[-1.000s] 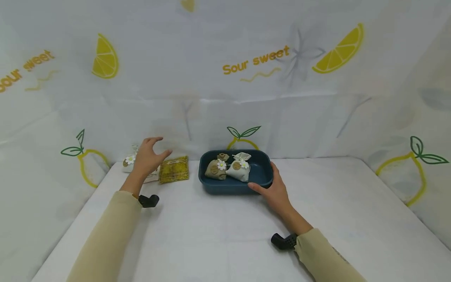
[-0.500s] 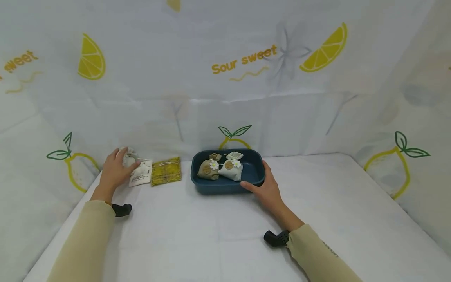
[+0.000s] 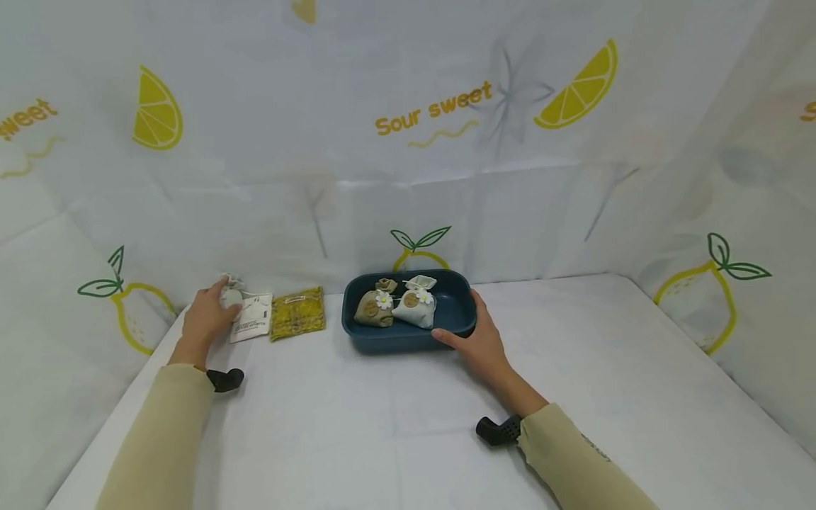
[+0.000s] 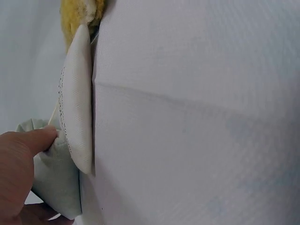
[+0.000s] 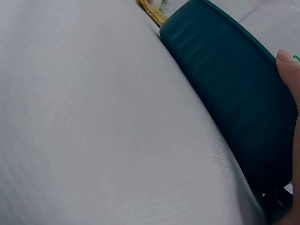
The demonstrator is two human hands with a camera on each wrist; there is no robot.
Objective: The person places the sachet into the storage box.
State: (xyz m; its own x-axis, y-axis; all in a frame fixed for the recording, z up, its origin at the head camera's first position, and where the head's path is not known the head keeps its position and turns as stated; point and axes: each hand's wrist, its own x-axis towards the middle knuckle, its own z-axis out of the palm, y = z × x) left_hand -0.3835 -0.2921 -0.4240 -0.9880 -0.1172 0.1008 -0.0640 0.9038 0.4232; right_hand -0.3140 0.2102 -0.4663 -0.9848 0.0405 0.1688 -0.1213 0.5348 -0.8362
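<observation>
White cloth covers the table [image 3: 395, 439], and your two sleeves come up from the bottom of the frame toward the middle.

Your right hand [image 3: 482, 345] sits just right of centre, thumb on the near rim of the dark blue tray [image 3: 460, 312] and fingers curled round its right end. Keep that hold firm but low, so the tray stays flat and does not slide. The tan pouch [image 3: 374, 307] and the white pouch [image 3: 414, 306] inside it lie touching each other in the left half, so the right half is the free part.

At the left of the frame, your left hand [image 3: 205, 319] has its fingers closed round the small white pouch [image 3: 231, 296] with the gathered top. In the wrist view the thumb [image 4: 35, 140] presses into the pale fabric [image 4: 54, 183], so the pinch looks good. Take it by the body rather than by the string, and lift straight up first: the white flat packet [image 3: 253, 317] lies touching it, with the yellow packet [image 3: 297, 321] just beyond that toward the tray, and a sideways drag would likely push both along.

Compared with a second ago, your left hand was raised and spread above the packets, holding nothing. It has since come down further left and closed on the pouch. The tray and your right hand show no real change, and the slight leftward shift of everything is your head turning.
</observation>
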